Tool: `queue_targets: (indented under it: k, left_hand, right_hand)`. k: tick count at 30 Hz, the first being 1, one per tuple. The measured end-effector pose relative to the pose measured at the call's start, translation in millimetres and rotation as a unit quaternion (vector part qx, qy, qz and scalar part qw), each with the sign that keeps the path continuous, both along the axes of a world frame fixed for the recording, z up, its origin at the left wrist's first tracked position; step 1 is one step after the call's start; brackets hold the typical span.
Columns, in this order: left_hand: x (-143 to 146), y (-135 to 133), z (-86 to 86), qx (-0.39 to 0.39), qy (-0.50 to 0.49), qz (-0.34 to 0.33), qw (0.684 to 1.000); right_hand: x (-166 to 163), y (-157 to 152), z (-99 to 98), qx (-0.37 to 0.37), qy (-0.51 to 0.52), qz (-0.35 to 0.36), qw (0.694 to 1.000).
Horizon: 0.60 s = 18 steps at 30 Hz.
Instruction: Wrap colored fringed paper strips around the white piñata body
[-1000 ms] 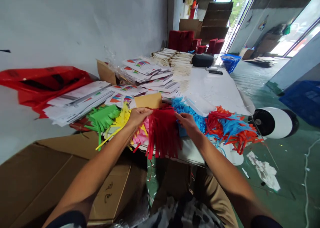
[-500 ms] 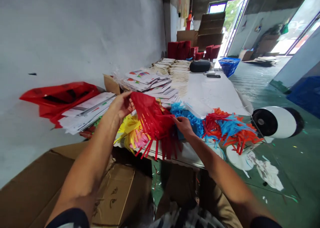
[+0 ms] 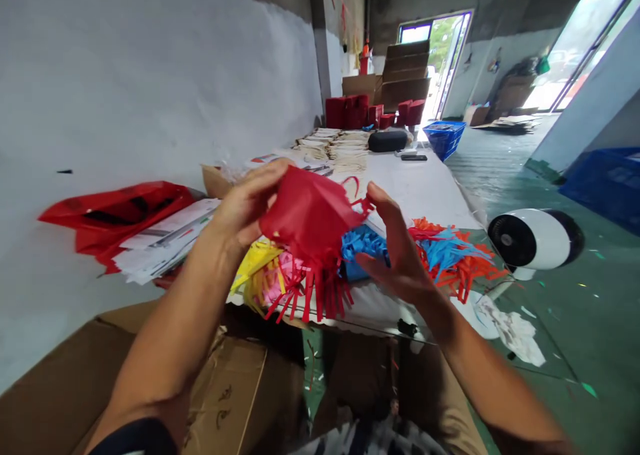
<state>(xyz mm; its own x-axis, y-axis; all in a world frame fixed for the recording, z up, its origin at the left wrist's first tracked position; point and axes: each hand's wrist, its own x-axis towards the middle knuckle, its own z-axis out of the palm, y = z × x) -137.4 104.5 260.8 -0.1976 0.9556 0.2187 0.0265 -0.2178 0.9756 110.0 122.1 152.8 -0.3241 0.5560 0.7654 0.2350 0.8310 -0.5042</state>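
My left hand [image 3: 250, 205] grips the left edge of a red fringed tissue-paper sheet [image 3: 313, 208], raised over the near edge of the table, with its cut strips hanging down. Just to the right of the sheet is my right hand [image 3: 397, 252], its thumb and fingers spread apart. Red strip ends are close to its fingertips; whether they touch I cannot tell. Below the sheet lie yellow fringed paper [image 3: 255, 265] and pink fringed paper [image 3: 285, 275]. A blue fringed bundle [image 3: 364, 245] lies behind my right hand, with orange fringed paper [image 3: 473, 265] farther right.
Stacked printed sheets [image 3: 165, 238] and a red plastic bag [image 3: 125, 208] lie at the left by the wall. A cardboard box [image 3: 230, 388] stands below the table. A white fan [image 3: 537, 238] is at the right. Farther back are a black case [image 3: 387, 141] and a blue basket [image 3: 445, 138].
The red sheet has been lifted and spread flatter, its solid part turned toward me. My right hand has let go of its right side and opened. The view has shifted slightly.
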Motion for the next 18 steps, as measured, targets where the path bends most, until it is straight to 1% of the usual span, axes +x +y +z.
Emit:
queue_targets:
  k: [1, 3, 5, 7, 8, 9, 10, 12, 13, 14, 15, 16, 17, 18]
  left_hand:
    - [9.1, -2.8, -4.8, -0.018, 0.005, -0.071, 0.997]
    - [24.6, -8.4, -14.3, -0.069, 0.048, -0.195, 0.977]
    - [37.3, -13.5, -21.3, -0.105, 0.122, -0.271, 0.949]
    - [47.5, -17.4, -25.9, -0.120, 0.181, -0.350, 0.911]
    - [51.6, -18.7, -28.4, -0.126, 0.193, -0.382, 0.895]
    - [55.1, -19.5, -31.7, -0.131, 0.194, -0.398, 0.887]
    - [58.0, -19.8, -36.5, -0.137, 0.185, -0.402, 0.886]
    - [62.2, -18.8, -51.8, -0.165, 0.155, -0.417, 0.880]
    - [63.9, -17.9, -62.3, -0.187, 0.135, -0.442, 0.867]
    - [65.7, -17.1, -74.2, -0.212, 0.120, -0.481, 0.842]
    - [67.8, -16.7, -87.2, -0.233, 0.113, -0.533, 0.805]
    - [70.5, -17.1, -100.8, -0.238, 0.110, -0.586, 0.767]
    - [73.7, -18.5, -114.6, -0.222, 0.110, -0.632, 0.735]
    - [77.1, -21.1, -128.3, -0.191, 0.115, -0.666, 0.712]
  right_hand:
    - [8.2, -6.1, 8.6, -0.018, 0.010, 0.029, 0.999]
    - [24.2, -14.2, 21.2, -0.068, 0.036, 0.073, 0.994]
    - [37.2, -18.7, 27.2, -0.130, 0.033, 0.103, 0.986]
    - [46.1, -23.0, 26.7, -0.202, -0.017, 0.148, 0.968]
    - [49.5, -25.9, 24.4, -0.241, -0.051, 0.175, 0.953]
    - [52.5, -29.6, 21.1, -0.278, -0.081, 0.200, 0.936]
    - [55.8, -34.4, 17.1, -0.310, -0.102, 0.217, 0.920]
    - [64.1, -47.3, 7.8, -0.358, -0.107, 0.221, 0.901]
    - [69.3, -55.4, 2.9, -0.372, -0.100, 0.213, 0.898]
    - [75.0, -64.6, -2.0, -0.382, -0.095, 0.202, 0.897]
    - [80.9, -74.5, -6.8, -0.391, -0.096, 0.189, 0.896]
    - [86.5, -84.7, -11.2, -0.398, -0.106, 0.174, 0.895]
    - [91.6, -94.7, -15.2, -0.402, -0.125, 0.160, 0.893]
    - [96.0, -104.1, -18.5, -0.401, -0.147, 0.144, 0.892]
